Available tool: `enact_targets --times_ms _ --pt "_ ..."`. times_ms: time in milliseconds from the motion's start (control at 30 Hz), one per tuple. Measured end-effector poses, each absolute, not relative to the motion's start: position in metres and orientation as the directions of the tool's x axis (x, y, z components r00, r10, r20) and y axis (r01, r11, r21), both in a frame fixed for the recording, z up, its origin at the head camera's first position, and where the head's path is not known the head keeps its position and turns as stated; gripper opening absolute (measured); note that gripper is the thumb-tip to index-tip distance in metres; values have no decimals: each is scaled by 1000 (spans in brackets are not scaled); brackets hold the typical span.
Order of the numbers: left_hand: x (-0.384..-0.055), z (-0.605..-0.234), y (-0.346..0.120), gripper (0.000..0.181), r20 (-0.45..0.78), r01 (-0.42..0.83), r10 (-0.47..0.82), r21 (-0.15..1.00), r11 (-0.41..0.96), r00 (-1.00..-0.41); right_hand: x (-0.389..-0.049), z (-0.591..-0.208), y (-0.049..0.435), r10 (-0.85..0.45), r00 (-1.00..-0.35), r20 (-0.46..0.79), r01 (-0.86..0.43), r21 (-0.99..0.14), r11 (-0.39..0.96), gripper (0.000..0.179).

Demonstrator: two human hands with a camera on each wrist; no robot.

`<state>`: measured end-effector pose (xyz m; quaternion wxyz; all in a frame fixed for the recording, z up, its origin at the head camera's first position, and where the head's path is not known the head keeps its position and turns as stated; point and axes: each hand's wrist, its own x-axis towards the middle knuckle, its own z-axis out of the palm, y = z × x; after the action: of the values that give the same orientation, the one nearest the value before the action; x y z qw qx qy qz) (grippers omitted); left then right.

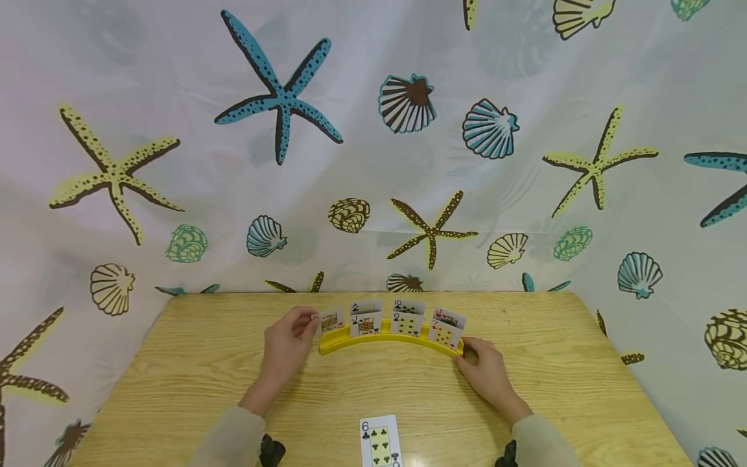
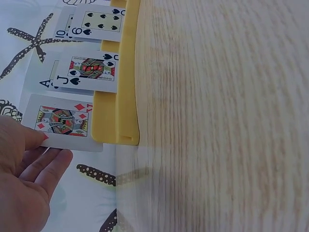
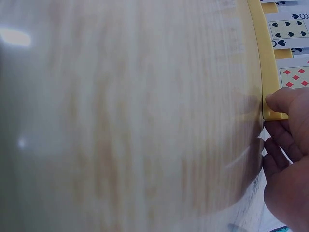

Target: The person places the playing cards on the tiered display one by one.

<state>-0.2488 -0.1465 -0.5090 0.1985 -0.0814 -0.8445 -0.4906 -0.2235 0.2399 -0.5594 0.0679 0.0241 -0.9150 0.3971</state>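
Note:
A curved yellow card holder [image 1: 379, 336] stands on the table with several playing cards upright in it. At its left end my left hand [image 1: 288, 344] pinches a diamond face card [image 2: 63, 121] between thumb and fingers, with the card's lower edge at the holder. My right hand [image 1: 486, 370] grips the holder's right end, thumb on the near side, beside the seven of diamonds [image 1: 445, 334]. Between the hands stand the jack of spades [image 1: 366, 325], with an ace behind it, and the six of spades [image 1: 406, 323], with a ten behind it.
A six of clubs [image 1: 380, 441] lies face up near the front of the wooden table [image 1: 233, 363]. A white cloth [image 1: 362, 162] printed with starfish and shells hangs behind the table and along its sides.

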Motion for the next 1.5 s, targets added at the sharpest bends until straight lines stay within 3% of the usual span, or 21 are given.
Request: enact_targets --times_ms 500,733,1033,1500 --pt "-248 -507 -146 21 364 306 -26 819 485 -931 -224 -560 239 9 -988 151 -104 -720 687 44" --pt "-242 -506 -150 37 311 255 -35 835 487 -950 -224 -561 241 12 -989 146 -98 -722 685 44" --pt "-219 -514 -155 40 256 193 -53 834 517 -965 -225 -561 241 6 -990 142 -99 -722 684 44" --pt "-166 -520 -127 34 198 228 116 773 591 -973 -225 -561 240 8 -990 141 -97 -718 689 42"
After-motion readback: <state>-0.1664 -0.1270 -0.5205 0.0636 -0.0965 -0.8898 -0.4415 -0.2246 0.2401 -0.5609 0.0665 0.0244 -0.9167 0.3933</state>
